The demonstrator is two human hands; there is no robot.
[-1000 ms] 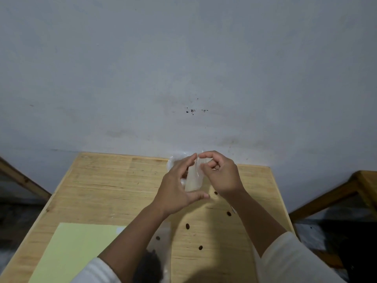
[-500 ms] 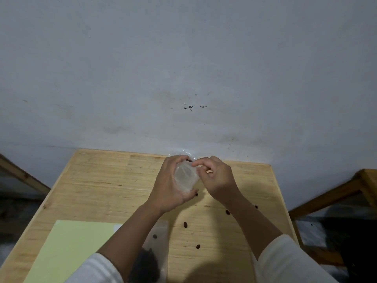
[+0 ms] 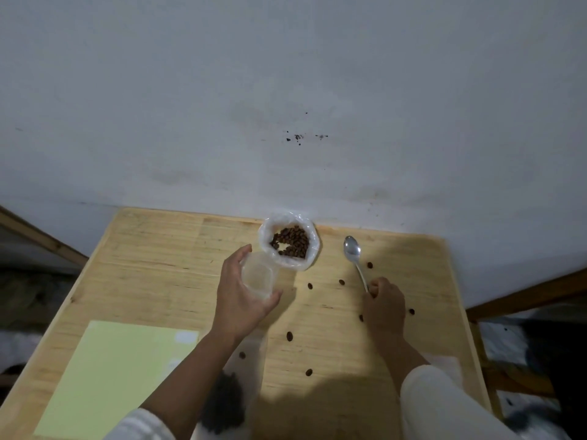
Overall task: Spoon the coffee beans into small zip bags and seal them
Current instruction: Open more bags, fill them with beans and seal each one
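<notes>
My left hand (image 3: 239, 293) holds a small clear zip bag (image 3: 259, 275) with its mouth spread open, just in front of an open plastic bag of coffee beans (image 3: 289, 243) that stands at the table's far edge. A metal spoon (image 3: 355, 257) lies on the table to the right of the beans, bowl pointing away. My right hand (image 3: 383, 304) grips the near end of the spoon's handle. Several loose coffee beans (image 3: 309, 285) are scattered over the wood between and around my hands.
The wooden table (image 3: 152, 255) stands against a grey wall. A pale green sheet (image 3: 108, 376) lies at the front left. A bag holding dark beans (image 3: 224, 404) lies under my left forearm. White material (image 3: 444, 365) shows by my right sleeve.
My hands have parted. The right hand left the small bag and moved right to the spoon handle. The left hand alone now holds the bag, and the bean bag is uncovered.
</notes>
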